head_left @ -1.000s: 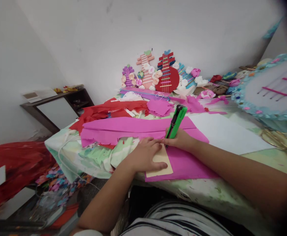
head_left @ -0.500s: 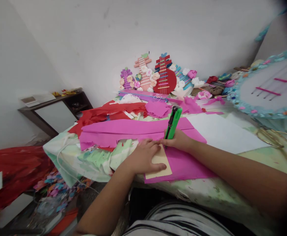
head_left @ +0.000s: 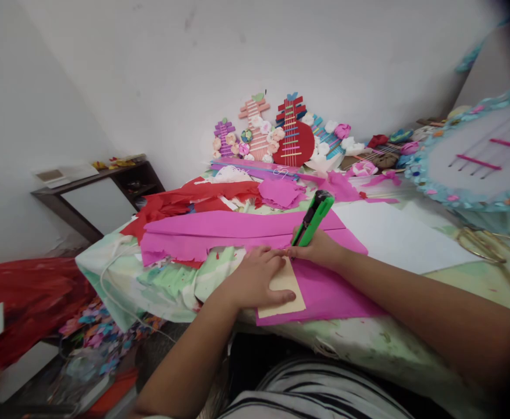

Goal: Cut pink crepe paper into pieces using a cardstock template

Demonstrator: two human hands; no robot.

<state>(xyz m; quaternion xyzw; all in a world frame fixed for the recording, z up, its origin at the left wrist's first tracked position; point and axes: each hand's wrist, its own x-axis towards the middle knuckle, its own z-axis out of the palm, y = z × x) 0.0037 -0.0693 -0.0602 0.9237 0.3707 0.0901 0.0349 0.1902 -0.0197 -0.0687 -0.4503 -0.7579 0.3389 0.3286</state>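
My left hand (head_left: 261,278) lies spread on a cream piece of card (head_left: 297,294), its thumb and fingers apart. That card rests on a magenta sheet (head_left: 333,294) near the table's front edge. In my right hand (head_left: 318,249) is a green and black utility knife (head_left: 312,218), tilted with its top to the upper right. The knife's lower end is hidden by my fingers, close to the card's top edge and my left fingertips. Behind both hands a long magenta strip (head_left: 193,228) with a torn lower edge stretches left.
White sheet (head_left: 400,235) right of my hands; gold-handled scissors (head_left: 481,244) beyond it. Red crumpled paper (head_left: 171,203) lies at the back left. Decorated paper instruments (head_left: 292,139) lean on the wall. A round blue-trimmed piece (head_left: 477,157) stands at right.
The top of the green knife has tipped to the right. My right hand has shifted very slightly, and my left hand stays on the card.
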